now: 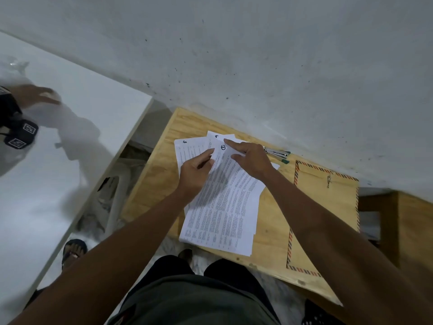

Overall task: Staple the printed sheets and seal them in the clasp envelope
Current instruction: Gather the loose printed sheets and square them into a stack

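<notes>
Off to the left a white table carries another person's hand, no part of this job. On the wooden bench the printed sheets lie fanned and uneven. The left hand holds a lifted sheet near its far edge, fingers curled round the paper. Just right of it, the right hand presses flat on the pile, fingers straight, forefinger by a circled page number. This looks like the sorting step: the pages are not yet squared. Next they need tapping into one even stack. The stapler waits just beyond the right hand by the wall, untouched; further right lies the clasp envelope, well apart from both hands.
</notes>
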